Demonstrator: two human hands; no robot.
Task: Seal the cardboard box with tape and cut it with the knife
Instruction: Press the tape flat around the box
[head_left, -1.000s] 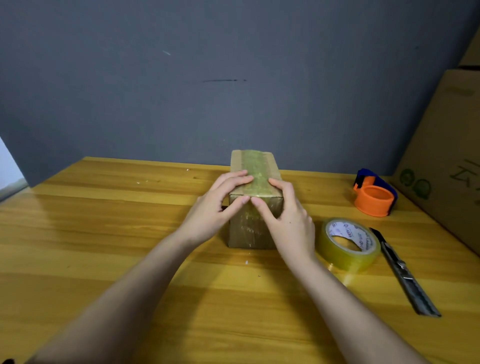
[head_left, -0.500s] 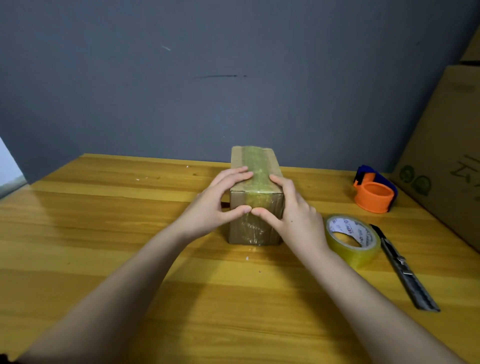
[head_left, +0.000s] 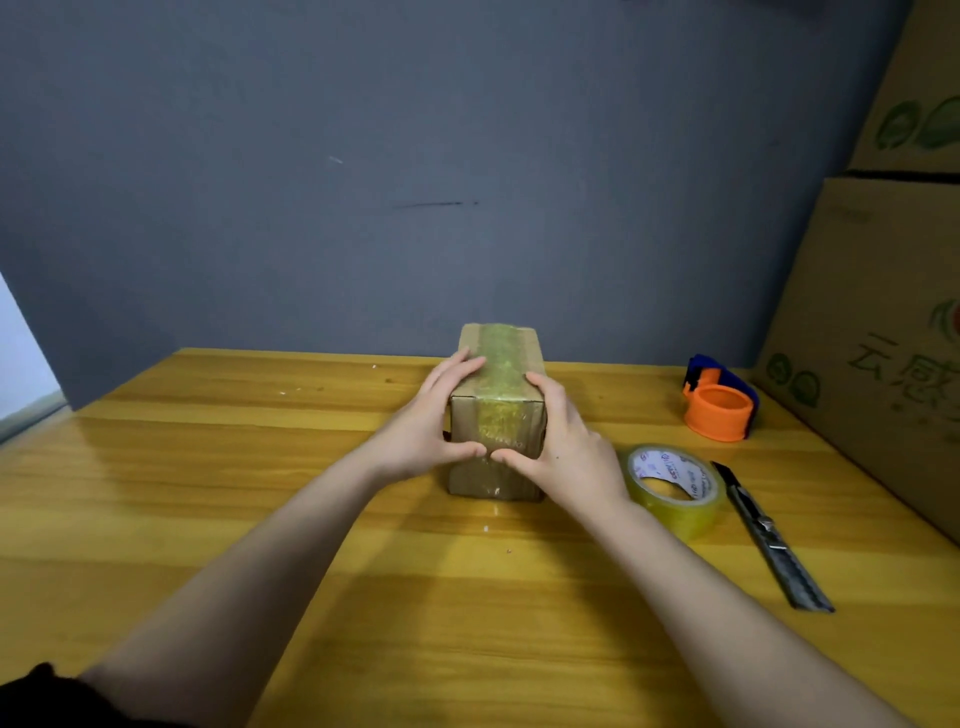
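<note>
A small cardboard box stands on the wooden table, with a yellowish tape strip running along its top and down its near face. My left hand grips the box's left side and my right hand grips its right side. Both thumbs press on the near face, almost touching each other at the tape's lower end. The roll of clear yellow tape lies flat just right of my right wrist. The grey utility knife lies further right, untouched.
An orange and blue tape dispenser sits at the back right. Large cardboard cartons stand along the table's right edge. A grey wall rises behind the table. Small white specks lie on the wood near the box.
My thumbs have slid down the near face of the box, from the top edge to the lower end of the tape. The fingers moved from the top onto the sides.
</note>
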